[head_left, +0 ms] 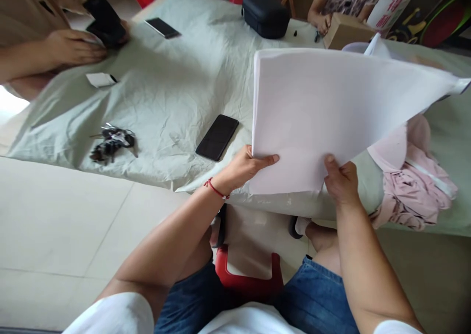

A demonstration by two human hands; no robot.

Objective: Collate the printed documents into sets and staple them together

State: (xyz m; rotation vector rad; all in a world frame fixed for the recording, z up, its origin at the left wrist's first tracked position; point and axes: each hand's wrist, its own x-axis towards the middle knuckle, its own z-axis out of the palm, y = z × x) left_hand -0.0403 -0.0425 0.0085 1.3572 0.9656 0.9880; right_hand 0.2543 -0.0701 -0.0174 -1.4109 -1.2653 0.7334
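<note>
White paper sheet point(324, 113), one, gripped by both hands, left point(245, 167) and right point(342, 182).

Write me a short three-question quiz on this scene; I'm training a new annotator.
1. True or false: both hands hold the white sheet.
2. What lies on the cloth just left of the left hand? A) black phone B) scissors C) cup
3. What is bunched by the right hand?

Key
1. True; each hand grips the near edge.
2. A, the black phone.
3. The pink garment.
</note>
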